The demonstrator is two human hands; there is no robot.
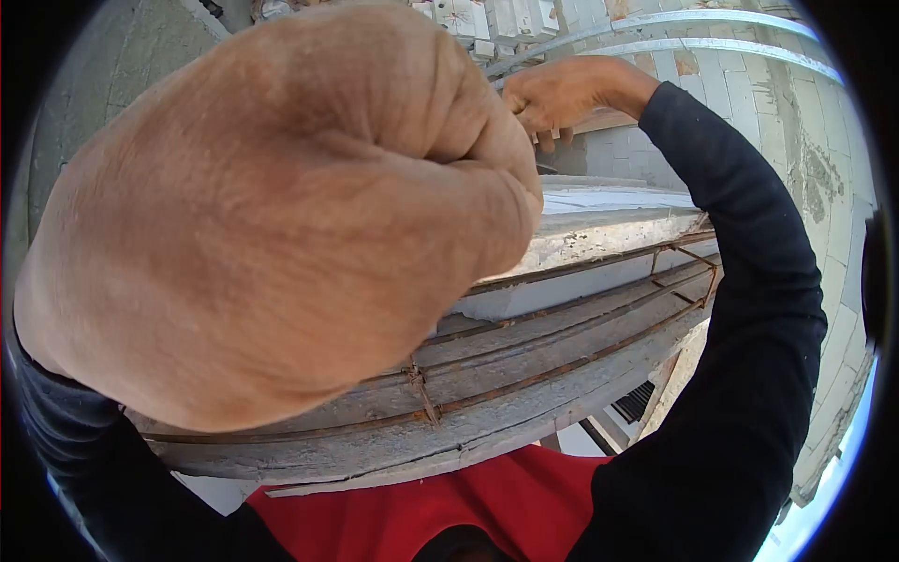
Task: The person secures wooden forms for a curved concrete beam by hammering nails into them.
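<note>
My left hand (281,215) is closed in a fist very near the camera and fills much of the left side. Whatever its fingers hold, if anything, is hidden. Farther off, my right hand (557,98) has its fingers curled, and I cannot make out what is in them. A pale board edge (607,122) shows just beside that hand. Beneath my arms run rusty reinforcing bars (552,373) with thin cross ties (421,389), lying along a trough of rough grey boards (524,417).
A whitish, crusted beam (618,239) runs along the far side of the bars. Two metal strips (712,42) curve across the upper right, in front of a block wall (796,140). White blocks (506,23) sit at the top.
</note>
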